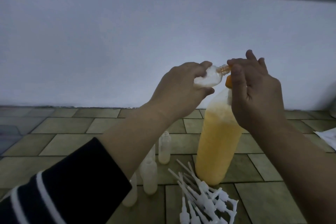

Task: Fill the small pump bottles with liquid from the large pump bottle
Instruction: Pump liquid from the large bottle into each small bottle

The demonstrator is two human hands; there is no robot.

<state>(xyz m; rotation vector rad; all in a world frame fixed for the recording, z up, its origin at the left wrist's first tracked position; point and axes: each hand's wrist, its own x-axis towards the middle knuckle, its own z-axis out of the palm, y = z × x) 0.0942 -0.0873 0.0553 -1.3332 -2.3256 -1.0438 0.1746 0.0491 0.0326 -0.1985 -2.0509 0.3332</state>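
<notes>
A large bottle of orange-yellow liquid [217, 143] stands upright on the tiled surface, its orange pump top [228, 83] partly hidden behind my right hand. My left hand [179, 87] grips a small clear bottle [82, 78] tilted sideways, its threaded neck pointing right toward the pump top. My right hand [258, 92] is over the pump top, thumb and forefinger at the small bottle's mouth, the other fingers straight. Several small bottles [164, 148] stand without caps left of the large bottle.
A pile of white pump heads with long dip tubes [205, 198] lies in front of the large bottle. A white sheet [327, 137] lies at the right edge. A pale wall rises behind the tiled surface [63, 143].
</notes>
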